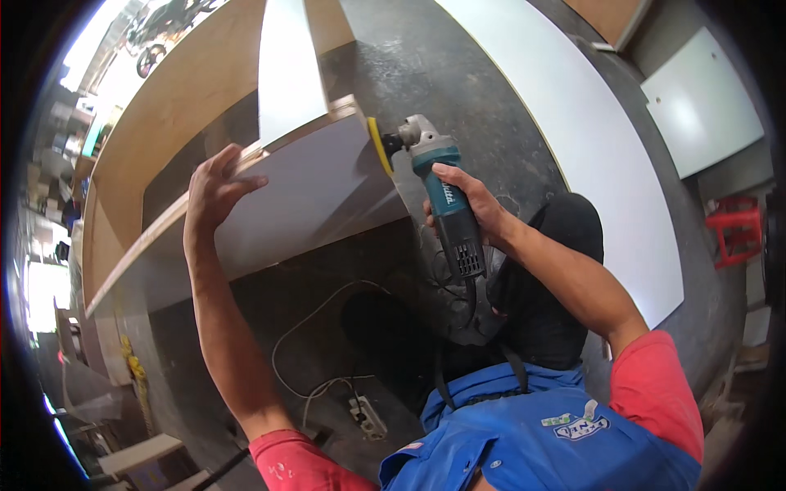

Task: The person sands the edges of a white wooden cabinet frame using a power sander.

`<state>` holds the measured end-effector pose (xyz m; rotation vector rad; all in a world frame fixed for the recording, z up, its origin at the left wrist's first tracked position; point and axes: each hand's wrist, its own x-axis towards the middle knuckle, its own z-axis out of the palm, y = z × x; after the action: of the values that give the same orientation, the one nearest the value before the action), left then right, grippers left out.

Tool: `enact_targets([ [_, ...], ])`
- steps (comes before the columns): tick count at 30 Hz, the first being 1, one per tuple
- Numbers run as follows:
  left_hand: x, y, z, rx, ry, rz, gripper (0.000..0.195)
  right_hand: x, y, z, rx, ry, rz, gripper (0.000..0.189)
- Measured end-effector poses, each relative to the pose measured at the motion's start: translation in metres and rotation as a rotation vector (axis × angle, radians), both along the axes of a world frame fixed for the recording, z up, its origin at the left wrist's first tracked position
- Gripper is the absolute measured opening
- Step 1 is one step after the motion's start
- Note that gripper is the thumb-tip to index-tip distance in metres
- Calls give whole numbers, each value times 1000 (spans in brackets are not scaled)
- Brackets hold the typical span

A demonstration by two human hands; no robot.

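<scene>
My right hand [463, 196] is closed around the body of a teal and black Makita angle grinder [451, 205]. The grinder's yellow-edged disc [380, 146] is at the right end of a white-faced wooden panel [307, 184], touching it or very near. My left hand [218, 184] rests over the panel's raw wooden upper edge, thumb on the white face and fingers partly hidden behind. A narrow white board [291, 73] runs away from that edge. Whether the disc is spinning cannot be told.
A long white panel [589, 123] lies on the floor to the right, with a smaller pale board [703, 104] and a red plastic stool [734, 230] beyond. A white cable loops near a power strip [367, 417] by my legs. Plywood parts [166, 104] stand at the upper left.
</scene>
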<state>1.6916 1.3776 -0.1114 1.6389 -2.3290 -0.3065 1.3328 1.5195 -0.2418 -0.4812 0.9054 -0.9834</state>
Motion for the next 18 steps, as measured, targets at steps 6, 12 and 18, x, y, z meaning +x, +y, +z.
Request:
enact_targets([
  [6,9,7,-4,-92,-32,2,70,7,-3,-4,-43,52,-5,57],
  [12,9,11,-7,-18,30,59,74,8,-4,-3,-135,33,12,55],
  [18,3,12,-3,20,17,85,84,3,-4,-1,-139,12,-4,53],
])
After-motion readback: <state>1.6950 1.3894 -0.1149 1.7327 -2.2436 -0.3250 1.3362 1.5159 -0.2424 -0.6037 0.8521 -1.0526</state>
